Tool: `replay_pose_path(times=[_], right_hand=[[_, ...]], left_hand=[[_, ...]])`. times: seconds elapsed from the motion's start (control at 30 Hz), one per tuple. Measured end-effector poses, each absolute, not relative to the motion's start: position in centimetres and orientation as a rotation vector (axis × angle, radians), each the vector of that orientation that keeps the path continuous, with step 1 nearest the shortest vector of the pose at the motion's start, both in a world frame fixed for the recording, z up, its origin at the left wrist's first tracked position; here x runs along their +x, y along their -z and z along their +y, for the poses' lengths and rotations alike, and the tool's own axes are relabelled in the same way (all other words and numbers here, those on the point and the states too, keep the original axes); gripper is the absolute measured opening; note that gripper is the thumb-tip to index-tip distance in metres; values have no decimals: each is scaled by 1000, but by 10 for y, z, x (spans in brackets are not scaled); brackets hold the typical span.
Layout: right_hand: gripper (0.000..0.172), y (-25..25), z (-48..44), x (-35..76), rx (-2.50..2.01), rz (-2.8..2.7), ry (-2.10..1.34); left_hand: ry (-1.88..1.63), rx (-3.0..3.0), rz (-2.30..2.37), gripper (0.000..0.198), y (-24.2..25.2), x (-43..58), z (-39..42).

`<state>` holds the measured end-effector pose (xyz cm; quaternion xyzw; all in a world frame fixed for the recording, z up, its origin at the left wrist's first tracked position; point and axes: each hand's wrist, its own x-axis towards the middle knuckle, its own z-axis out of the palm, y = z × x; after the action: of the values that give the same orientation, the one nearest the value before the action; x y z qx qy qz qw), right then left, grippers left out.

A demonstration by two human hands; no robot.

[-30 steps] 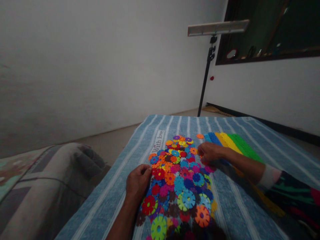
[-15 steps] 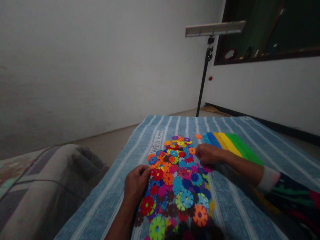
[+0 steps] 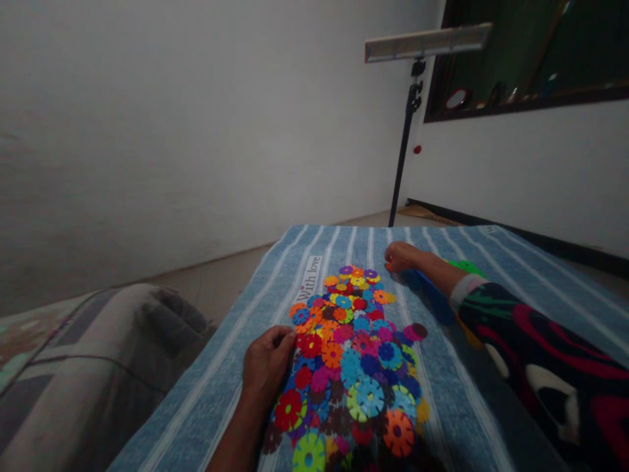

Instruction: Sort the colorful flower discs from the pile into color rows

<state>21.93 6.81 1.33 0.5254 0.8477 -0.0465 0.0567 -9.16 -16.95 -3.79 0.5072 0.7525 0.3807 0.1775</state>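
1. Blue striped cloth [image 3: 221, 367] lies under a loose pile of notched discs [image 3: 351, 354] in many colours; the pile fills the near middle of the cloth.
2. Half a second ago the right hand [image 3: 403, 255] was against the pile's right edge. It has since moved away from the wearer, to a spot beyond the far end of the pile, where a lone orange disc lay.
3. Its fingers are drawn in narrow, with a bit of an orange disc [image 3: 388, 267] showing at their tips. I cannot tell whether they grip it or only touch it.
4. This seems to shift the work from the pile to that far spot, beside the blue strip [image 3: 432, 288] and the green strip [image 3: 466, 267], both mostly hidden by the arm.
5. With the hand gone, a brown disc [image 3: 419, 331] shows at the pile's right edge.
6. The left hand [image 3: 268, 360] has stayed at the pile's left edge, its fingers curled and close together; whether they hold anything, I cannot tell.
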Motion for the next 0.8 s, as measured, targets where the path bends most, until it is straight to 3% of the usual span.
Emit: replay_pose_path(times=[0.43, 0.8], right_hand=[[34, -16, 51, 217, 1522, 2628, 81], [12, -13, -8, 194, 1317, 2691, 329]], left_hand=[[-1079, 1430, 2126, 31, 38, -91, -170], [-1057, 1438, 2119, 33, 43, -94, -168]])
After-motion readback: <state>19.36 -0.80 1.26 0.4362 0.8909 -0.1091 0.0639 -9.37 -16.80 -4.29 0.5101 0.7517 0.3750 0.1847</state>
